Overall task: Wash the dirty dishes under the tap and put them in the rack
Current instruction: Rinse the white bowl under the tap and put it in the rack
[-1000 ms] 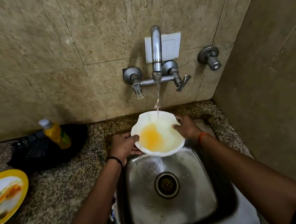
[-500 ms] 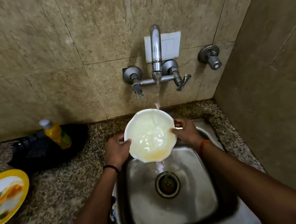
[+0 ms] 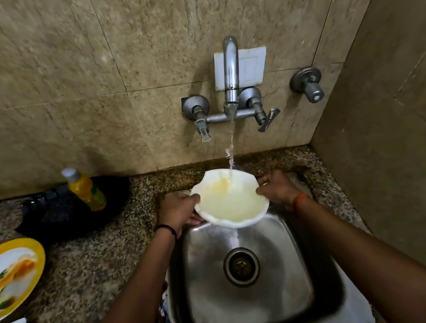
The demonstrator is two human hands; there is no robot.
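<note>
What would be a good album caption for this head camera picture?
Both hands, left and right, hold a white bowl under the running tap over a steel sink.

**Count at the sink**

Two hands, left hand [image 3: 179,210] and right hand [image 3: 278,189]. One white bowl [image 3: 230,202] between them. One tap [image 3: 231,83] above. One yellow bottle [image 3: 85,189] and one yellow-rimmed plate [image 3: 7,277] off left.

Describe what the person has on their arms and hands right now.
Both forearms are bare, with no gloves or sleeves visible. The left hand has a thin black band at its wrist. The right hand has an orange-red thread at its wrist.
</note>
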